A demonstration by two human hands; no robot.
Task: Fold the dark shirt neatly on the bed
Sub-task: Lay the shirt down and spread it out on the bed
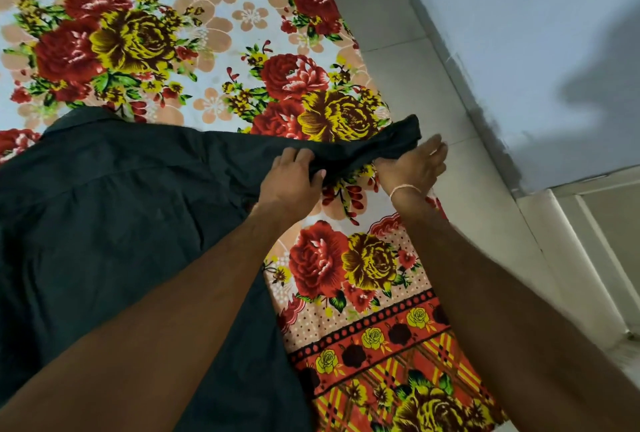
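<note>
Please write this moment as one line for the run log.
left hand: grips dark shirt sleeve | right hand: under sleeve end | floral bedsheet | fold: not done
</note>
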